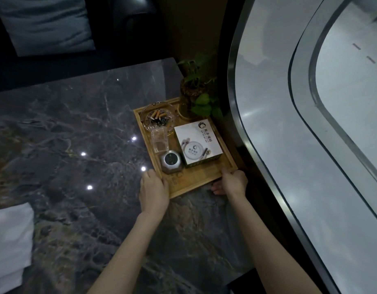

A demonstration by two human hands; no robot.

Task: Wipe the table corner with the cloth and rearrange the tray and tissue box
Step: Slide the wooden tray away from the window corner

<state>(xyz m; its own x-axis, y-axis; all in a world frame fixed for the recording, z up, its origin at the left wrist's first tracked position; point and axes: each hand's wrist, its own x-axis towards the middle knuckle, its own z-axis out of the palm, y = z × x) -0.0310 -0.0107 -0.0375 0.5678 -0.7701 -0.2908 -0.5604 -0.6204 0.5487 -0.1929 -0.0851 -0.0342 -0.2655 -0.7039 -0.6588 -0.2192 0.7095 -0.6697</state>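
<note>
A wooden tray lies near the far right corner of a dark marble table. My left hand grips its near left corner. At the near right corner my right hand holds the edge, fingers curled under it. On the tray stand a white tissue box, a glass ashtray with cigarette butts, a clear plastic box and a small silver device. A white cloth lies at the table's near left edge, away from both hands.
A potted green plant stands at the tray's far right corner. A curved window with a metal frame runs close along the table's right side. A dark sofa with a grey cushion sits behind the table.
</note>
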